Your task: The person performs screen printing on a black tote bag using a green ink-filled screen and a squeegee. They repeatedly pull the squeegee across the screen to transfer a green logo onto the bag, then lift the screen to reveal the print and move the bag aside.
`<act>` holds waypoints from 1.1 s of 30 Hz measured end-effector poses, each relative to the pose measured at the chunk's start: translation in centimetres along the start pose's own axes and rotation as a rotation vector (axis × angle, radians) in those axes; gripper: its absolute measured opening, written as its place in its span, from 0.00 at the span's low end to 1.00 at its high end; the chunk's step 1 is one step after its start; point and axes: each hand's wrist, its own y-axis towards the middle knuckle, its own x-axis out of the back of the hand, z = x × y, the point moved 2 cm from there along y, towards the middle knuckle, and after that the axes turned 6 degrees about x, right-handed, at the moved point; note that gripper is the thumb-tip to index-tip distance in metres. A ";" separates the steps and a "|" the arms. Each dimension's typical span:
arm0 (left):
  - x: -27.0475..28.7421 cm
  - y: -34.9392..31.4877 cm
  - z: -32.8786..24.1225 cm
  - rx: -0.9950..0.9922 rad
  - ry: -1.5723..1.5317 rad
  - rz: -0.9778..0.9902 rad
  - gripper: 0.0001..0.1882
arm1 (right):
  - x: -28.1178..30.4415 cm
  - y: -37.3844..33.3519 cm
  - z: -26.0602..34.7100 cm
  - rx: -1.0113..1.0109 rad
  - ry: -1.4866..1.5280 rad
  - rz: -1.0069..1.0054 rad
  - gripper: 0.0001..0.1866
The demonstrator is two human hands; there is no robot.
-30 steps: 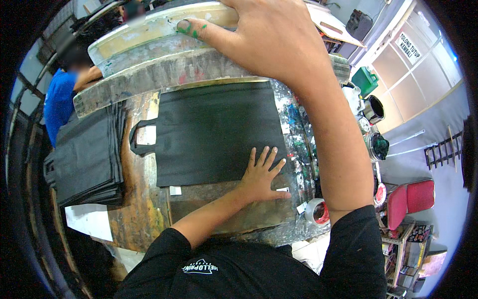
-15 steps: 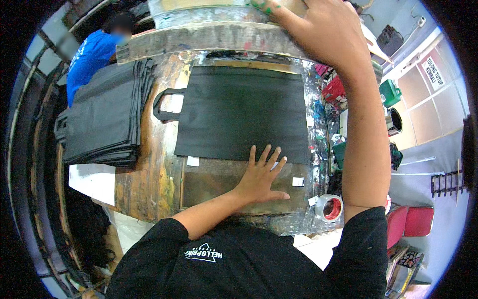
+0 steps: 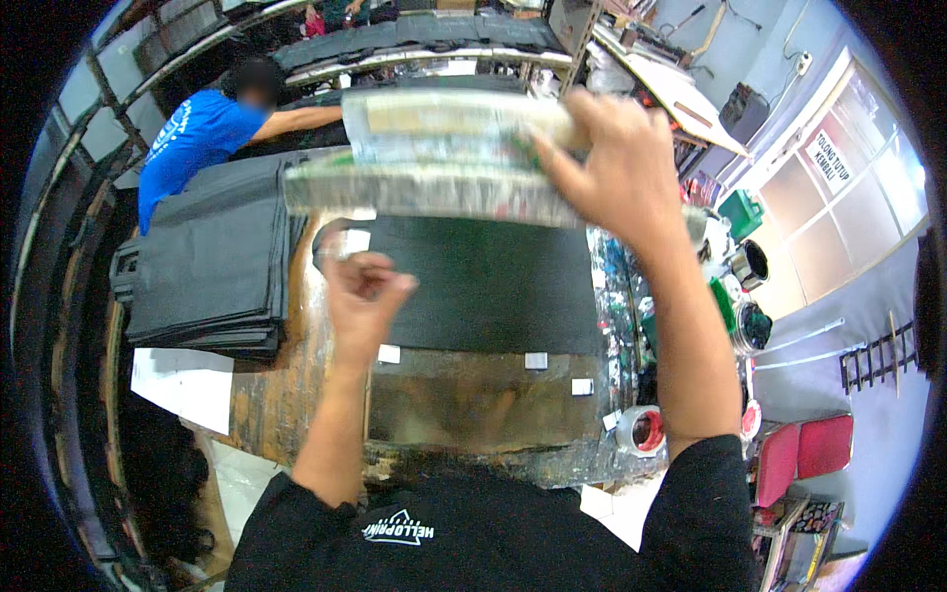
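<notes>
A black fabric tote bag (image 3: 483, 286) lies flat on a board, its handle loop (image 3: 324, 243) toward the left. Above its far part tilts a paint-stained wooden screen-printing frame (image 3: 424, 192), blurred, hiding the bag's far edge. My right hand (image 3: 626, 173) is closed around the frame's right end, with green stains by the thumb. Near the bag handle hovers my left hand (image 3: 365, 296), its fingers half curled and slightly smeared, the thumb apart; nothing shows in it. White tabs (image 3: 536, 361) sit along the bag's near edge.
A thick stack of black bags (image 3: 207, 261) stands on the left. Beyond it a person in a blue shirt (image 3: 197, 138) reaches rightward. At the table's right lie a tape roll (image 3: 643, 431) and several paint containers (image 3: 750, 264). Red chairs (image 3: 827, 444) stand farther right.
My left hand has lifted off the bag's near edge and moved left and away from me. My right hand has brought the frame nearer and lower over the bag.
</notes>
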 end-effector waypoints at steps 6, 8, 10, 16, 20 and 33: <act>5.7 -2.3 -3.7 0.329 0.081 0.027 0.49 | -0.3 -9.4 6.4 0.011 0.074 0.261 0.29; 7.5 -6.3 1.9 0.393 0.300 -0.027 0.45 | -1.3 -11.7 7.2 -0.025 0.141 0.418 0.31; 7.2 -9.1 4.6 0.310 0.335 -0.060 0.53 | -3.8 -14.6 7.2 -0.036 0.164 0.452 0.33; 8.5 -12.5 10.1 0.070 0.747 -0.083 0.63 | -7.1 -16.9 7.3 -0.091 0.201 0.509 0.31; 8.8 -12.8 10.8 0.054 0.716 -0.097 0.63 | -6.0 -15.5 6.5 -0.138 0.217 0.570 0.32; 8.7 -12.6 10.4 0.126 0.718 -0.069 0.62 | -6.2 -17.5 9.3 -0.129 0.191 0.644 0.30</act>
